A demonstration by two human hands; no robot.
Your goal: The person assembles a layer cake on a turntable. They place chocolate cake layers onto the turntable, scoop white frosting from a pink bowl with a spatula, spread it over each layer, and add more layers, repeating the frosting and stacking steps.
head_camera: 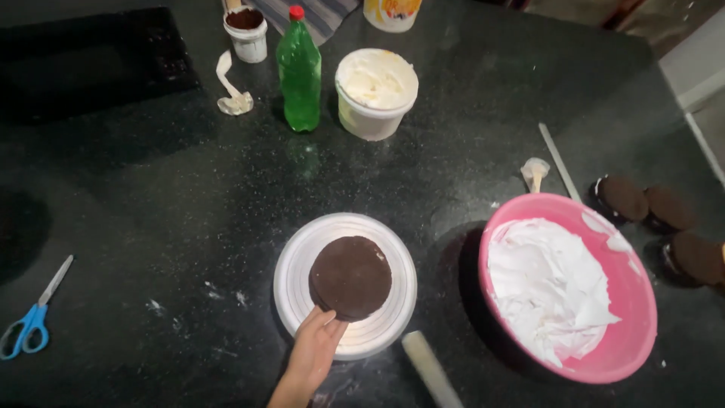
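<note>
- One of the person's hands (317, 344) reaches up from the bottom edge, its fingers laid loosely together; the fingertips touch the near rim of a round chocolate cake layer (350, 276). Which hand it is cannot be told for certain; it reads as the left, and no other hand shows.
- The hand pinches nothing; whether the thumb is tucked under the cake's edge cannot be told.
- The cake layer lies flat on a white ridged turntable (393, 302), a little off its middle, toward the near left side.
- The turntable stands on a dark speckled counter (166, 196), about in the middle of the view.
- Just right of the turntable sits a pink bowl (634, 302) holding white whipped cream (547, 287).
- Beyond the bowl, at the right edge, lie several more dark cake rounds (623, 198) with white filling showing at their edges.
- A pale stick-like handle (430, 370) pokes in at the bottom, between turntable and bowl.
- At the far side stand a green bottle with a red cap (299, 72), a white tub of cream (375, 92) and a small white cup of brown stuff (247, 34).
- Blue-handled scissors (34, 313) lie well apart at the left edge.
- A small piping bag (535, 174) and a thin white rod (559, 161) lie behind the bowl.
</note>
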